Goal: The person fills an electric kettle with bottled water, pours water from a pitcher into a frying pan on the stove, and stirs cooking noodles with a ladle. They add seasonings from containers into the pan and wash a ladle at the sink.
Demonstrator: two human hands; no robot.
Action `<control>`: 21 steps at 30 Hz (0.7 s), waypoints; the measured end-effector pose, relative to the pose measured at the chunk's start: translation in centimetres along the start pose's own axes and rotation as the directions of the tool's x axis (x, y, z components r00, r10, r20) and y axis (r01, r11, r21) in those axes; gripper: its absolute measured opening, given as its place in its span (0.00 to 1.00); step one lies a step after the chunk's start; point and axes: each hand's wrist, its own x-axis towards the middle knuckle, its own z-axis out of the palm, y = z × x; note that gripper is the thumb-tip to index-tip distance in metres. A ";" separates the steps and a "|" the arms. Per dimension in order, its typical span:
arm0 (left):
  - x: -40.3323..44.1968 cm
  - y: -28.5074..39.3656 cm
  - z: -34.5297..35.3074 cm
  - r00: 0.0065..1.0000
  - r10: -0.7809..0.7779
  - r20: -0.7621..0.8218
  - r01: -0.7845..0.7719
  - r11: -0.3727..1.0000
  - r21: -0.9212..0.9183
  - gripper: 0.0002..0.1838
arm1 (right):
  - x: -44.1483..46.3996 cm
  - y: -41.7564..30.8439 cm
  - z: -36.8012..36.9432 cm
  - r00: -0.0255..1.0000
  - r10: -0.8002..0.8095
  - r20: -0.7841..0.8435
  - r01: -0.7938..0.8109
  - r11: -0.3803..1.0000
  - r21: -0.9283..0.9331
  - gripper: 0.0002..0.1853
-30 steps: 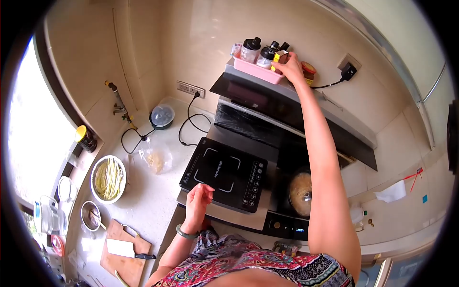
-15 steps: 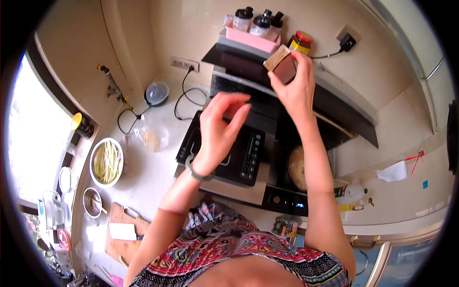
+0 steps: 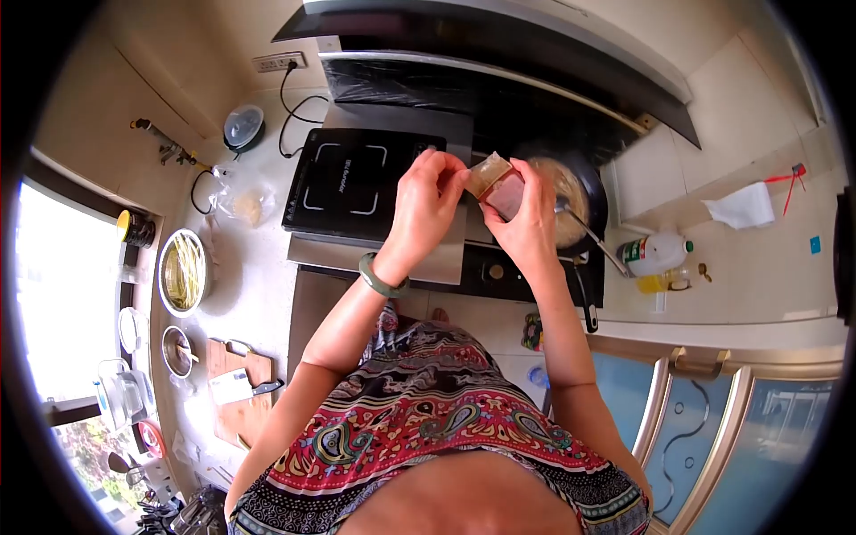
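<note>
My right hand [image 3: 528, 227] grips a small box [image 3: 506, 196] with a reddish-brown side and a pale, translucent-looking top. The fingers of my left hand [image 3: 421, 198] are pinched together at the box's left edge; just what they grip there is partly hidden. Behind the right hand, a dark pan [image 3: 599, 198] sits on the stove with pale brown food in it. A metal-handled utensil [image 3: 596, 235] leans in the pan. Below my left hand lies a black induction cooktop [image 3: 343, 183].
On the left counter are a basket of cut green-yellow strips [image 3: 185, 272], a metal bowl [image 3: 178, 349], and a cleaver [image 3: 234, 386] on a cutting board [image 3: 259, 415]. A large plastic bottle [image 3: 655, 256] stands right of the pan. The range hood [image 3: 499, 45] overhangs the stove.
Both hands have come down and nearer to my body, with the box now in front of the pan. My left fingers have closed in to the box's edge. The view has tilted downward.
</note>
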 end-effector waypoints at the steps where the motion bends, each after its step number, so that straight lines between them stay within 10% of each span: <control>1: -0.2 -0.3 0.4 1.000 0.016 -0.009 -0.016 1.000 -0.008 0.04 | -0.6 0.4 -0.8 0.998 0.050 0.029 -0.049 0.998 -0.027 0.40; 12: -1.6 -1.8 3.7 0.970 -0.148 0.194 0.172 0.979 -0.114 0.07 | -5.3 6.9 -5.3 0.806 0.384 0.451 -0.558 0.746 0.362 0.20; 16: -3.2 -2.3 2.7 0.965 -0.202 0.167 0.230 0.958 -0.169 0.13 | -5.5 9.0 -7.4 0.877 0.416 0.239 -0.381 0.907 -0.179 0.18; 21: -6.8 -3.5 0.1 0.960 -0.268 0.086 0.280 0.936 -0.212 0.13 | -7.8 17.3 -6.6 0.856 0.500 0.130 -0.346 0.742 -0.574 0.16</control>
